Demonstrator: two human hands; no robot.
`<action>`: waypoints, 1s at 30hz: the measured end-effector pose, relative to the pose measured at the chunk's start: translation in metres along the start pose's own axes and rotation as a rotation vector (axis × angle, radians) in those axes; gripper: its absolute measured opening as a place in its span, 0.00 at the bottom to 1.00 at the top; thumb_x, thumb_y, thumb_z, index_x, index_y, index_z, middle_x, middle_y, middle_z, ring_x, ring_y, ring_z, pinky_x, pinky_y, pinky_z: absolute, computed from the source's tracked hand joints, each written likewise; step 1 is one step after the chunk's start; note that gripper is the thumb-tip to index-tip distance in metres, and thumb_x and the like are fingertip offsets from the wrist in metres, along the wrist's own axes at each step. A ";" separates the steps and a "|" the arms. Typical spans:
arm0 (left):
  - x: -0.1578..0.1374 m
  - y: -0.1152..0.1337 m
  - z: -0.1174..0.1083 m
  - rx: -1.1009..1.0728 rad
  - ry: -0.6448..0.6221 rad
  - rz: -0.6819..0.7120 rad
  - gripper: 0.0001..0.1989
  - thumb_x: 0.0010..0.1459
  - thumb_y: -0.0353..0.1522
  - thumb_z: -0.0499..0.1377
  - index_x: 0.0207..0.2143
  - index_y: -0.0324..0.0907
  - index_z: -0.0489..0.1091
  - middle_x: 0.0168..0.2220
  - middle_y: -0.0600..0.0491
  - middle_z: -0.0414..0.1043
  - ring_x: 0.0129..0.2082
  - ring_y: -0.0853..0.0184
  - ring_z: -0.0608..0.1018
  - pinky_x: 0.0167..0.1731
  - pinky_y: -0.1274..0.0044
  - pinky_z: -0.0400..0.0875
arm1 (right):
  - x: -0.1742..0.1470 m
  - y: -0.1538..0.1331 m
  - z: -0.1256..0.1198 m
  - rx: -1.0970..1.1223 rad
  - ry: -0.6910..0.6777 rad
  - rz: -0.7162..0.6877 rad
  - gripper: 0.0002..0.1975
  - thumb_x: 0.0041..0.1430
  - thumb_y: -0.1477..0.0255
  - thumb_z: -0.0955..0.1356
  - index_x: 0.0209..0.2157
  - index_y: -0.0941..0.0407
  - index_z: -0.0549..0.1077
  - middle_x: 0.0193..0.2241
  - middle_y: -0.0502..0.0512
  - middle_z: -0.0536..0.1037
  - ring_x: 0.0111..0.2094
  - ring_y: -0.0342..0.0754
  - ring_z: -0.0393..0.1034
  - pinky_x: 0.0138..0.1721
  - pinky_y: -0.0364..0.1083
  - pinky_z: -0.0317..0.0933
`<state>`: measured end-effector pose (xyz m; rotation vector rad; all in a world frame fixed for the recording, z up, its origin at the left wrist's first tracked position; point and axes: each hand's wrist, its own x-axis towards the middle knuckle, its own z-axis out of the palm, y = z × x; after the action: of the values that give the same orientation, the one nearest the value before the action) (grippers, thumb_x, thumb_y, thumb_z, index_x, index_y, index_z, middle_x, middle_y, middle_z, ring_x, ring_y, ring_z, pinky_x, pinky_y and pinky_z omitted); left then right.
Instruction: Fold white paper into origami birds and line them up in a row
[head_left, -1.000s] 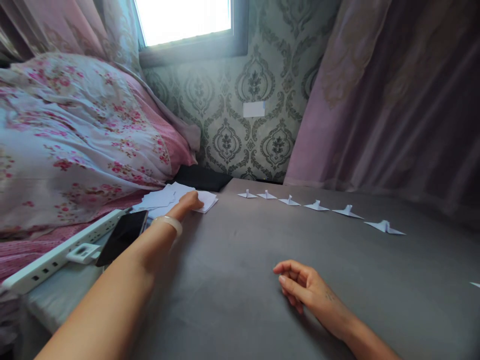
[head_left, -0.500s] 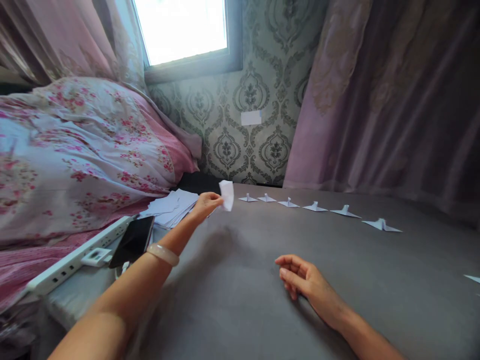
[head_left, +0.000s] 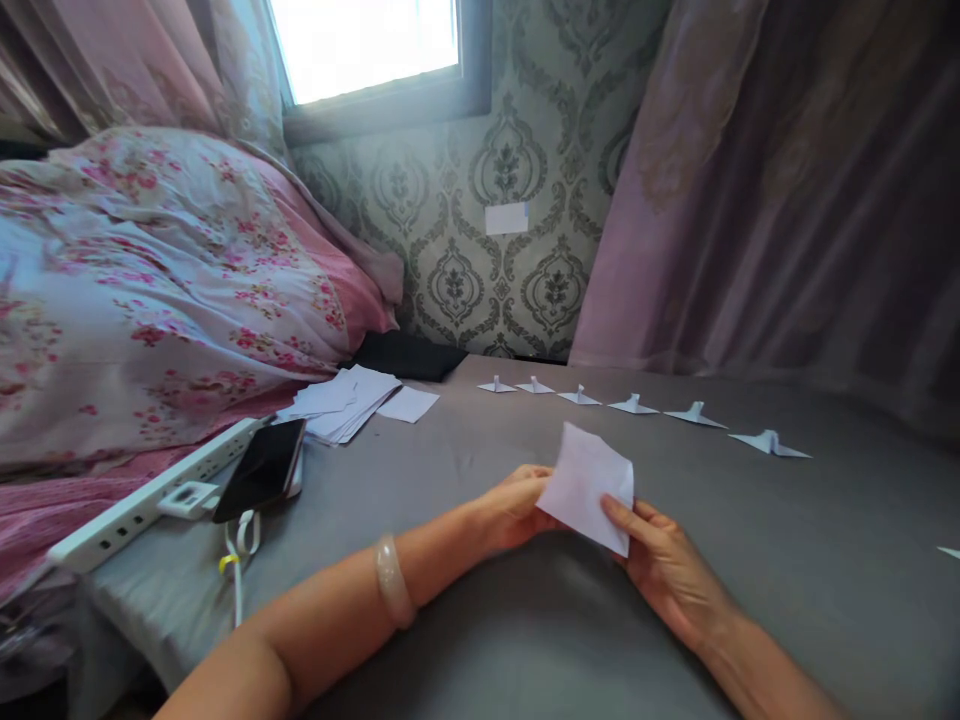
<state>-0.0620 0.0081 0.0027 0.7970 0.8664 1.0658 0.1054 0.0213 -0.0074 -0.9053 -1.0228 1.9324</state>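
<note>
A white square sheet of paper (head_left: 589,485) is held tilted above the grey surface, between both hands. My left hand (head_left: 521,508), with a pale bangle on its forearm, grips the sheet's left edge; its fingers go partly behind the paper. At the right edge my right hand (head_left: 664,555) pinches the sheet, thumb on the front and fingers behind. Farther off, several small folded paper pieces (head_left: 634,404) stand in a slanting row, each with flat wings and an upright middle. To the left lies a stack of white paper (head_left: 352,400) with a single sheet (head_left: 409,403) beside it.
A power strip (head_left: 157,495), a white charger (head_left: 187,499), a dark phone (head_left: 262,470) and a white cable (head_left: 238,560) lie at the left. Behind the papers is a flat black item (head_left: 409,357). Floral bedding (head_left: 187,270) rises at the left; a curtain (head_left: 697,250) hangs right.
My left hand has brought the sheet from near the paper stack towards me and to the right. My right hand, empty before, now grips its right edge.
</note>
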 end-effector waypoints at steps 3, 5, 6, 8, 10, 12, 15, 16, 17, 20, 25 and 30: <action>-0.001 0.000 -0.009 -0.120 -0.058 -0.034 0.27 0.48 0.50 0.60 0.38 0.34 0.72 0.39 0.42 0.74 0.43 0.58 0.75 0.44 0.70 0.67 | 0.003 0.005 -0.001 -0.131 0.089 -0.077 0.20 0.44 0.63 0.75 0.38 0.60 0.76 0.31 0.55 0.79 0.32 0.47 0.72 0.36 0.44 0.64; -0.002 -0.002 -0.013 -0.190 -0.075 -0.078 0.32 0.49 0.54 0.56 0.40 0.34 0.72 0.42 0.40 0.74 0.46 0.55 0.75 0.45 0.69 0.68 | 0.004 0.008 -0.002 -0.262 0.123 -0.138 0.20 0.44 0.61 0.75 0.35 0.61 0.76 0.29 0.55 0.79 0.27 0.45 0.69 0.29 0.43 0.61; -0.002 -0.004 -0.013 -0.191 -0.069 -0.084 0.29 0.50 0.52 0.58 0.41 0.34 0.72 0.42 0.40 0.75 0.46 0.55 0.75 0.45 0.69 0.68 | 0.004 0.009 -0.003 -0.305 0.124 -0.150 0.20 0.44 0.60 0.74 0.34 0.61 0.76 0.28 0.54 0.78 0.26 0.44 0.68 0.28 0.42 0.60; -0.002 -0.009 -0.013 -0.131 0.005 -0.069 0.22 0.45 0.40 0.67 0.40 0.34 0.72 0.39 0.41 0.76 0.40 0.57 0.78 0.43 0.70 0.70 | 0.003 0.009 -0.003 -0.363 0.106 -0.161 0.19 0.45 0.60 0.73 0.34 0.61 0.75 0.27 0.53 0.77 0.25 0.43 0.66 0.25 0.42 0.57; -0.002 -0.014 -0.011 -0.079 0.094 -0.063 0.20 0.40 0.30 0.70 0.37 0.32 0.73 0.35 0.42 0.77 0.34 0.60 0.79 0.40 0.72 0.71 | 0.001 0.008 -0.002 -0.415 0.096 -0.167 0.18 0.47 0.60 0.72 0.33 0.61 0.75 0.25 0.51 0.74 0.23 0.41 0.63 0.24 0.41 0.54; -0.002 -0.018 -0.010 -0.073 0.151 -0.075 0.18 0.40 0.28 0.70 0.36 0.32 0.73 0.33 0.42 0.78 0.31 0.62 0.79 0.38 0.73 0.72 | 0.000 0.008 -0.002 -0.473 0.114 -0.174 0.17 0.48 0.59 0.71 0.29 0.60 0.73 0.21 0.48 0.70 0.21 0.39 0.58 0.21 0.40 0.52; -0.001 -0.017 -0.010 -0.096 0.163 -0.092 0.16 0.44 0.30 0.68 0.37 0.33 0.73 0.33 0.42 0.78 0.31 0.62 0.79 0.37 0.73 0.73 | 0.002 0.008 -0.005 -0.535 0.153 -0.158 0.18 0.51 0.58 0.68 0.24 0.59 0.70 0.18 0.46 0.65 0.19 0.38 0.54 0.20 0.40 0.50; -0.001 -0.016 -0.010 -0.096 0.161 -0.096 0.16 0.45 0.31 0.67 0.37 0.33 0.73 0.33 0.42 0.78 0.31 0.62 0.79 0.36 0.73 0.73 | 0.003 0.008 -0.006 -0.549 0.159 -0.150 0.18 0.52 0.58 0.67 0.23 0.59 0.69 0.17 0.46 0.64 0.19 0.38 0.54 0.20 0.40 0.50; -0.001 -0.015 -0.011 -0.091 0.161 -0.098 0.15 0.46 0.31 0.67 0.37 0.33 0.73 0.33 0.42 0.77 0.31 0.62 0.79 0.35 0.73 0.73 | 0.004 0.008 -0.008 -0.560 0.166 -0.146 0.18 0.53 0.58 0.66 0.24 0.59 0.69 0.18 0.47 0.65 0.19 0.38 0.55 0.19 0.40 0.51; 0.000 -0.013 -0.014 -0.018 0.219 -0.090 0.12 0.47 0.32 0.65 0.34 0.33 0.72 0.30 0.44 0.76 0.28 0.65 0.78 0.31 0.76 0.73 | 0.006 0.007 -0.013 -0.630 0.224 -0.174 0.17 0.54 0.60 0.66 0.37 0.60 0.71 0.18 0.47 0.67 0.19 0.40 0.57 0.19 0.40 0.52; 0.002 -0.014 -0.023 0.379 0.428 -0.010 0.14 0.51 0.32 0.60 0.40 0.37 0.66 0.23 0.55 0.69 0.17 0.73 0.69 0.17 0.81 0.64 | 0.004 0.000 -0.016 -0.803 0.311 -0.199 0.28 0.54 0.69 0.65 0.57 0.54 0.58 0.15 0.41 0.66 0.16 0.40 0.61 0.21 0.39 0.55; 0.002 -0.015 -0.035 0.969 0.410 0.270 0.19 0.48 0.23 0.50 0.43 0.41 0.65 0.36 0.51 0.70 0.31 0.68 0.72 0.34 0.75 0.70 | 0.004 -0.006 -0.018 -0.892 0.257 -0.044 0.14 0.52 0.75 0.63 0.39 0.59 0.74 0.16 0.45 0.66 0.17 0.39 0.61 0.20 0.39 0.54</action>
<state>-0.0864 0.0101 -0.0266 1.5583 1.7127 1.0373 0.1210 0.0331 -0.0107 -1.5359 -1.7511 1.2289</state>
